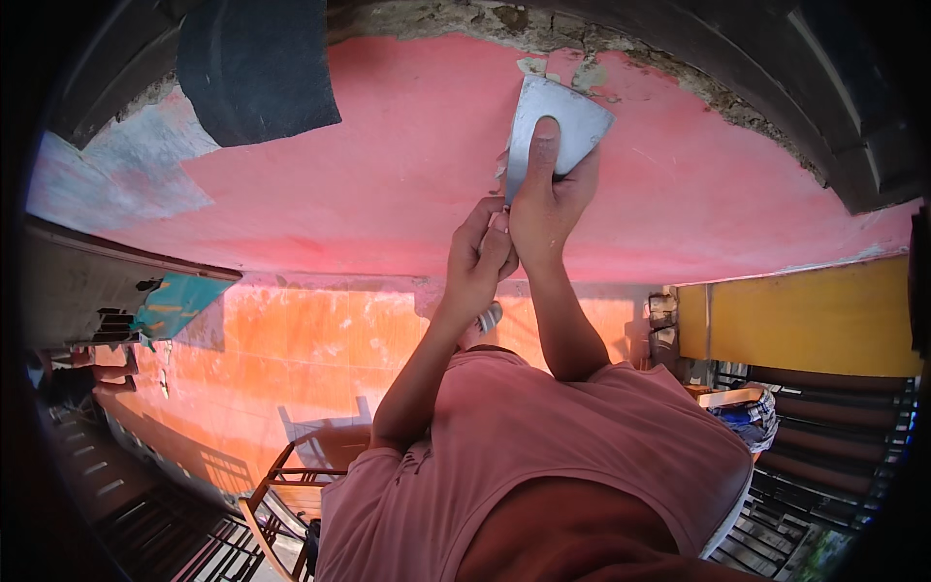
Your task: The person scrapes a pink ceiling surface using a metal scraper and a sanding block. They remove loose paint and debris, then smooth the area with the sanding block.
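My right hand (549,196) grips a flat metal scraper (564,109), its thumb pressed on the plate and its fingers behind it. The broad edge of the scraper points up the pink wall (407,160), close below patches of chipped paint (533,66). Just below and to the left, my left hand (480,251) is curled with its fingertips at the narrow lower end of the scraper. What lies inside those curled fingers is mostly hidden. Small flakes are lifted from the wall beside the scraper's left side.
Rough, broken plaster (618,36) runs along the wall's top under dark roofing (822,94). A dark sheet (258,73) hangs at upper left. Orange floor tiles (313,327) lie below. A wooden chair (298,495) stands behind on my left; a yellow panel (800,316) is on the right.
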Action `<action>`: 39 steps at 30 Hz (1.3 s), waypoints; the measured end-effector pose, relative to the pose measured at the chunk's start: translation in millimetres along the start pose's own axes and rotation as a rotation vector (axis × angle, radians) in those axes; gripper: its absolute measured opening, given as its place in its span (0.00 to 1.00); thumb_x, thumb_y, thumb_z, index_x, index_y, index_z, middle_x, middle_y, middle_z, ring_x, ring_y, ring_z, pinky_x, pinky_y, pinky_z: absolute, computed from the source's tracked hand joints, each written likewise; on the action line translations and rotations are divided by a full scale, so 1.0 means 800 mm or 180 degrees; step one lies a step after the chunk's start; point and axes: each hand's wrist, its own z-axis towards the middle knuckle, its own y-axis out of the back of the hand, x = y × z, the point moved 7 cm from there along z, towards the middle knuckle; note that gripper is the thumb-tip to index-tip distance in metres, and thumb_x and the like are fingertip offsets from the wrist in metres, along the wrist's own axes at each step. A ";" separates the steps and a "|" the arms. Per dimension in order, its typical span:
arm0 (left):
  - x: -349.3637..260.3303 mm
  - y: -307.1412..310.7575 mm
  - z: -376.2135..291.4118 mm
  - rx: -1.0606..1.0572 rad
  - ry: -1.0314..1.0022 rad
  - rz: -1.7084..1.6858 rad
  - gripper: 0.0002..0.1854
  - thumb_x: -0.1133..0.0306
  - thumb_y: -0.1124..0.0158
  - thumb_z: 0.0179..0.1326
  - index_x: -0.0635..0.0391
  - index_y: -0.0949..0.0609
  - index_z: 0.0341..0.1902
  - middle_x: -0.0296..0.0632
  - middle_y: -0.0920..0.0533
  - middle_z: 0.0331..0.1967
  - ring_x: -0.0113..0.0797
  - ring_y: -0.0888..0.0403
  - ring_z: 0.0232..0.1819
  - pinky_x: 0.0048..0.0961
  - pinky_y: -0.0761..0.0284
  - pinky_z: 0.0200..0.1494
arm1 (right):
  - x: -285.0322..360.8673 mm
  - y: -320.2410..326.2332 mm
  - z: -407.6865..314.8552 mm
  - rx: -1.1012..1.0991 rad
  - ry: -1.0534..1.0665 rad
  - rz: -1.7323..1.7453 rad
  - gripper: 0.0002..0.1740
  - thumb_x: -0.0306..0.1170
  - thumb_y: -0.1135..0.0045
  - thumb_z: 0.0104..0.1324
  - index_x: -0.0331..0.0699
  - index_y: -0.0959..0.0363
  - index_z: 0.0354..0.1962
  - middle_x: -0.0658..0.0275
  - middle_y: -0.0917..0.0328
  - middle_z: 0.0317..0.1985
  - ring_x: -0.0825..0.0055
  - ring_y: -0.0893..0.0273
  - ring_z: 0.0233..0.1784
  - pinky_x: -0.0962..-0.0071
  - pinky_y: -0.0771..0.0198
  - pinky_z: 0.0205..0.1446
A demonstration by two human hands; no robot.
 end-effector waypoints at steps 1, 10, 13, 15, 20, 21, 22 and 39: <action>-0.006 -0.001 0.003 0.0010 -0.0041 -0.0010 0.16 0.63 0.56 0.78 0.63 0.29 0.57 0.25 0.35 0.17 0.13 0.45 0.15 0.17 0.52 0.19 | 0.004 -0.003 0.002 0.0023 0.0065 0.0000 0.15 0.36 0.50 0.75 0.31 0.36 0.48 0.63 0.23 0.30 0.85 0.28 0.23 0.83 0.35 0.23; -0.010 -0.003 0.009 -0.0056 -0.0134 -0.0073 0.18 0.60 0.56 0.78 0.63 0.29 0.56 0.24 0.36 0.16 0.13 0.47 0.14 0.17 0.52 0.18 | 0.014 -0.012 0.007 -0.0086 0.0399 -0.0249 0.16 0.39 0.47 0.74 0.32 0.35 0.44 0.63 0.24 0.22 0.83 0.28 0.18 0.81 0.35 0.20; -0.010 -0.003 0.014 0.0001 -0.0200 -0.0032 0.18 0.59 0.56 0.78 0.63 0.30 0.57 0.24 0.37 0.15 0.13 0.47 0.13 0.17 0.52 0.17 | 0.013 -0.009 0.007 -0.0065 0.0454 -0.0215 0.15 0.37 0.46 0.74 0.31 0.35 0.44 0.62 0.23 0.23 0.82 0.27 0.20 0.81 0.34 0.21; -0.007 -0.003 0.015 0.0044 -0.0224 -0.0081 0.19 0.58 0.56 0.78 0.63 0.30 0.57 0.24 0.38 0.15 0.13 0.48 0.13 0.17 0.52 0.17 | 0.014 -0.009 0.010 -0.0019 0.0537 -0.0201 0.15 0.35 0.46 0.74 0.31 0.35 0.45 0.62 0.23 0.24 0.82 0.27 0.20 0.81 0.34 0.22; 0.017 0.006 0.023 0.0032 -0.0164 -0.0351 0.22 0.53 0.54 0.76 0.62 0.31 0.57 0.24 0.39 0.13 0.13 0.48 0.12 0.17 0.52 0.16 | 0.015 -0.009 0.010 0.0017 0.0704 -0.0271 0.14 0.33 0.45 0.73 0.30 0.35 0.45 0.63 0.22 0.27 0.82 0.25 0.23 0.81 0.32 0.24; 0.020 0.006 0.024 0.0055 -0.0156 -0.0409 0.23 0.52 0.54 0.76 0.62 0.31 0.58 0.24 0.39 0.13 0.13 0.48 0.12 0.17 0.52 0.16 | 0.018 -0.011 0.010 0.0001 0.0714 -0.0262 0.14 0.33 0.45 0.73 0.30 0.35 0.45 0.63 0.22 0.28 0.82 0.25 0.24 0.82 0.32 0.25; 0.024 0.007 0.025 0.0078 -0.0149 -0.0467 0.24 0.51 0.53 0.76 0.62 0.31 0.58 0.24 0.39 0.13 0.13 0.48 0.12 0.17 0.52 0.17 | 0.020 -0.012 0.010 -0.0014 0.0725 -0.0252 0.14 0.33 0.45 0.73 0.30 0.35 0.45 0.63 0.22 0.28 0.82 0.25 0.24 0.82 0.32 0.25; -0.027 -0.004 -0.001 -0.0324 -0.0131 0.0406 0.14 0.66 0.55 0.76 0.62 0.28 0.55 0.28 0.31 0.16 0.13 0.42 0.16 0.18 0.49 0.20 | 0.006 -0.013 0.005 0.0033 -0.0251 0.0226 0.12 0.34 0.48 0.75 0.32 0.34 0.44 0.66 0.24 0.26 0.85 0.28 0.22 0.82 0.34 0.23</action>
